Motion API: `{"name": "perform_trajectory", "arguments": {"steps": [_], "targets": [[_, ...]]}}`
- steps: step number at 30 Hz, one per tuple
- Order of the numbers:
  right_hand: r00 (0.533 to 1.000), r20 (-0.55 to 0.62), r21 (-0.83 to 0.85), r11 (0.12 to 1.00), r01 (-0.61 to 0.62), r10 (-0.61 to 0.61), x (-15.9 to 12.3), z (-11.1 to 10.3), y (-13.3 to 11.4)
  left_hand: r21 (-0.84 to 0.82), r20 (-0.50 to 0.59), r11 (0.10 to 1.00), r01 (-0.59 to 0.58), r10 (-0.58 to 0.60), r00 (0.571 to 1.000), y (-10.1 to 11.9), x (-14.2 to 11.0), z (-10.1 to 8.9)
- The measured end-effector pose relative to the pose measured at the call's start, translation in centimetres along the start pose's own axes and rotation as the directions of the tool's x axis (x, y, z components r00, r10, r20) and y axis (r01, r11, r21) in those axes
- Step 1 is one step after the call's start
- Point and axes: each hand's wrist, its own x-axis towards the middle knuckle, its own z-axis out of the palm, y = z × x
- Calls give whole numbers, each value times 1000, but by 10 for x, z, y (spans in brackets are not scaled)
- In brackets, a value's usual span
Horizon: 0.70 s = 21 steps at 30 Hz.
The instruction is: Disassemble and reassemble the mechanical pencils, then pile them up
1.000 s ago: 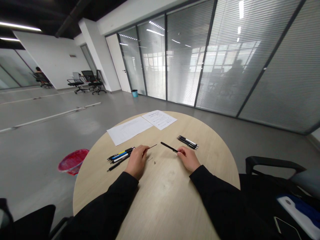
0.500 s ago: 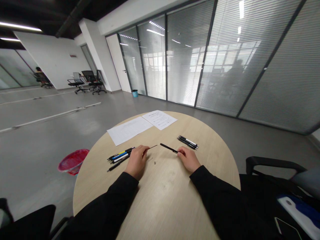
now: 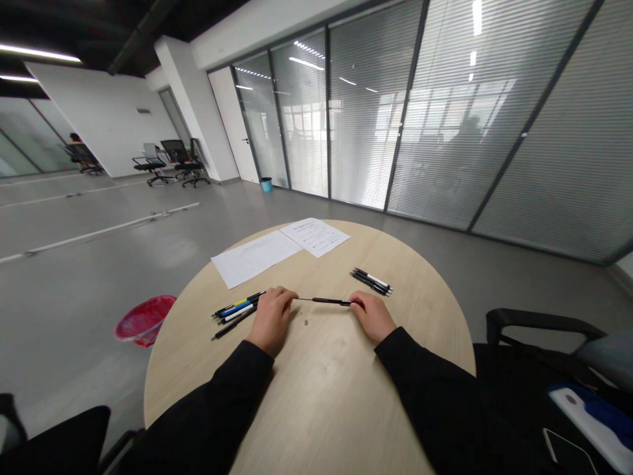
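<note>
Over the middle of the round table, my right hand (image 3: 372, 315) pinches the right end of a black pen barrel (image 3: 330, 301), held nearly level. Between the fingertips of my left hand (image 3: 271, 320) is a thin pen refill (image 3: 305, 299), whose tip meets the barrel's left end. Whether the tip has entered the barrel is too small to tell. A small dark piece (image 3: 306, 322) lies on the tabletop below them. Several pens (image 3: 236, 310), black, white, blue and yellow, lie beside my left hand, partly hidden by it. Past my right hand rests another group of pens (image 3: 372, 282).
Two printed paper sheets (image 3: 260, 256) lie at the far side of the wooden table (image 3: 316, 396). A red basket (image 3: 146, 318) stands on the floor at left. To the right is a black chair (image 3: 524, 369) with a phone (image 3: 568, 452) and a white-and-blue item on it.
The pen barrel has swung from tilted to nearly level, and the refill has levelled too. Their ends, apart before, now meet in line.
</note>
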Motion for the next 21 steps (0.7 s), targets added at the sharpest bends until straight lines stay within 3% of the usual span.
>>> {"name": "perform_trajectory", "arguments": {"steps": [9, 15, 21], "targets": [[999, 48, 45, 999, 11, -13, -2, 1, -9, -200, 71, 975, -94, 111, 991, 20, -5, 4], [1000, 30, 101, 995, -12, 9, -2, 0, -10, -268, -9, 963, -20, 18, 1000, 23, -7, 4], [999, 38, 115, 993, -4, 0, -2, 2, -9, -318, 13, 944, 89, -90, 996, 19, -6, 3]]}}
